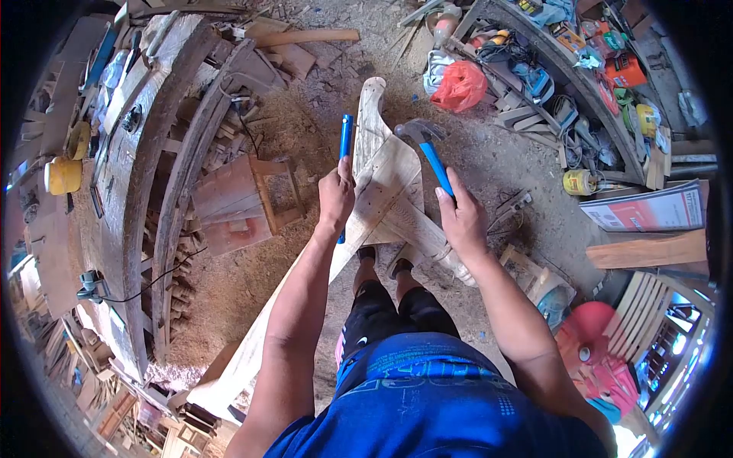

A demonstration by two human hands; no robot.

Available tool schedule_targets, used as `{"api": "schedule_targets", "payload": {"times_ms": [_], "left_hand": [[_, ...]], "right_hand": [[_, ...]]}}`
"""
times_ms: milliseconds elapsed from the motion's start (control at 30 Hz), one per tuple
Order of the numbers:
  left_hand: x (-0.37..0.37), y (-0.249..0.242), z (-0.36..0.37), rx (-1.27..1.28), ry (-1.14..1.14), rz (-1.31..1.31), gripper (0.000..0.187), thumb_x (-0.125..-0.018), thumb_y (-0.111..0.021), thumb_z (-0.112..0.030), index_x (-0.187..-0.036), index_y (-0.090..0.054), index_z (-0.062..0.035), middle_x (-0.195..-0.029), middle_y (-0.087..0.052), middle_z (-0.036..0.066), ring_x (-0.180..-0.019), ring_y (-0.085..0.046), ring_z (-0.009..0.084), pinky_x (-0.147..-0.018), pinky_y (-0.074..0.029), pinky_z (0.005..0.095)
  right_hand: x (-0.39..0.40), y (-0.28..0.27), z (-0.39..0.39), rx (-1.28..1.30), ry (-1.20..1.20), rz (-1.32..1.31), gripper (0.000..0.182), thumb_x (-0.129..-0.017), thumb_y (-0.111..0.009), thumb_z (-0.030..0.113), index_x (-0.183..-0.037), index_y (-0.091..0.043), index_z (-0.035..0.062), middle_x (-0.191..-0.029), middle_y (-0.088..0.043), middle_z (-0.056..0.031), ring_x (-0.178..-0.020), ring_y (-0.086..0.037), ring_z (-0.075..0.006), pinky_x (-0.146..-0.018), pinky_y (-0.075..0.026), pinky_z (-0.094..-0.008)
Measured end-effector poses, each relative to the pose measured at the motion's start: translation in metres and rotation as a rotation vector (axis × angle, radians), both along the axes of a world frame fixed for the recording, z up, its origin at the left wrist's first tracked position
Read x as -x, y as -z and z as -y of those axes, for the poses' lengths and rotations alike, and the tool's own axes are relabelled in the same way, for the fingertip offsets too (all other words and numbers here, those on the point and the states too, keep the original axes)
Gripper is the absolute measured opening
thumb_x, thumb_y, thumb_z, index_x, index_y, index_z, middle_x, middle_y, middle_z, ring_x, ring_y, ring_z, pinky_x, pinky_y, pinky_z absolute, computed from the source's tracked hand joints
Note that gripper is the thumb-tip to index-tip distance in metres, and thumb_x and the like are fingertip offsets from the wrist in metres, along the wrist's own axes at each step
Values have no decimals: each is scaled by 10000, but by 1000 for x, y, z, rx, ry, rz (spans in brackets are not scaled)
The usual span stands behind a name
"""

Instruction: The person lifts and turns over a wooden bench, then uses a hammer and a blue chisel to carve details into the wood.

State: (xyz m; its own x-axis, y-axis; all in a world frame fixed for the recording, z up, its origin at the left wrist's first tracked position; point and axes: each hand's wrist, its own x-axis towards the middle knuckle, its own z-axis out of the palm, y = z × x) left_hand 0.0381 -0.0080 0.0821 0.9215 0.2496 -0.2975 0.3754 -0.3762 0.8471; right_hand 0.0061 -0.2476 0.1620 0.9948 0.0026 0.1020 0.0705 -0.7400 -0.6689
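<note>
My left hand (336, 197) is closed around a narrow blue bar-shaped tool (347, 137) with a small hole near its top; its exact kind does not show. In my right hand (464, 217) is a claw hammer (435, 162), gripped by its blue handle, its dark metal head pointing up and left. Between and below both hands lies a pale shaped wooden piece (389, 168) with a rounded upper end. A turned wooden leg (439, 248) extends from it to the lower right, and a long pale plank (263, 336) runs to the lower left.
A heavy workbench (141, 153) with scrap wood stands at left, beside a brown wooden box (237, 202). A wood-framed shelf (557, 57) full of tools and a red plastic bag (460, 85) are at upper right. Sawdust covers the floor. A slatted wooden piece (637, 313) is at right.
</note>
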Motion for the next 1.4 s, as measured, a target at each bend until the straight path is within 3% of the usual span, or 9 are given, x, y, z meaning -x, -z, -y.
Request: {"api": "schedule_targets", "payload": {"times_ms": [300, 400, 633, 833, 900, 1000, 1267, 1333, 1400], "left_hand": [[7, 4, -3, -58, 31, -81, 648, -1017, -356, -482, -673, -555, 30, -570, -540, 173, -537, -531, 313, -575, -423, 444], [8, 9, -4, -34, 29, -56, 666, -1003, -353, -532, -674, -532, 19, -545, -488, 113, -527, -475, 211, -551, -412, 397], [8, 18, -5, -114, 50, 13, 635, -1010, -371, -492, -680, -532, 27, -546, -494, 131, -529, -502, 231, -554, -416, 411], [5, 5, -1, -225, 43, 10, 615, -1011, -380, -454, -724, -559, 60, -623, -545, 256, -578, -536, 399, -597, -421, 479], [2, -2, -1, -198, 74, -104, 602, -1012, -382, -433, -767, -587, 77, -766, -594, 313, -783, -575, 496, -706, -436, 533], [2, 1, -3, -219, 74, -43, 598, -1011, -392, -431, -732, -565, 69, -657, -549, 290, -634, -552, 455, -622, -424, 501], [-1, -6, -4, -291, 112, -22, 587, -1005, -410, -411, -739, -584, 83, -732, -585, 319, -757, -583, 496, -694, -438, 532], [-2, -8, -3, -286, 106, -19, 590, -1003, -413, -413, -740, -589, 86, -748, -590, 325, -779, -587, 499, -709, -441, 536], [-2, -6, -4, -330, 107, -21, 598, -1001, -416, -418, -736, -594, 88, -753, -587, 335, -793, -593, 495, -720, -450, 528]], "right_hand": [[-2, -3, -6, -3, -41, 71, 386, -914, -610, 190, -1281, -554, 84, -1039, -665, -215, -896, -667, -374, -705, -540, -425], [-2, -2, -7, 19, -55, 78, 391, -913, -613, 193, -1285, -550, 88, -1014, -669, -208, -885, -668, -371, -698, -537, -428], [-6, -6, -12, 21, -88, 108, 391, -909, -624, 192, -1280, -552, 91, -947, -674, -198, -821, -671, -364, -663, -531, -434], [-13, -11, -16, 21, -112, 138, 394, -904, -625, 174, -1281, -549, 86, -944, -674, -203, -809, -673, -363, -649, -535, -428], [-17, -16, -19, 28, -114, 160, 393, -904, -624, 169, -1280, -550, 85, -939, -674, -201, -807, -674, -361, -646, -535, -426], [-26, -28, -24, 0, -144, 212, 400, -899, -628, 155, -1284, -550, 83, -917, -676, -188, -793, -676, -356, -640, -536, -422], [-45, -76, -51, -208, -207, 466, 449, -914, -591, 146, -1347, -489, 83, -818, -633, -160, -691, -631, -337, -595, -497, -438], [-54, -55, -48, -44, -240, 377, 440, -937, -553, 201, -1361, -472, 112, -810, -629, -188, -695, -640, -372, -593, -505, -449], [-60, -41, -42, 510, -331, -159, 420, -944, -534, 255, -1346, -488, 143, -815, -637, -197, -701, -653, -383, -599, -516, -461]]}}
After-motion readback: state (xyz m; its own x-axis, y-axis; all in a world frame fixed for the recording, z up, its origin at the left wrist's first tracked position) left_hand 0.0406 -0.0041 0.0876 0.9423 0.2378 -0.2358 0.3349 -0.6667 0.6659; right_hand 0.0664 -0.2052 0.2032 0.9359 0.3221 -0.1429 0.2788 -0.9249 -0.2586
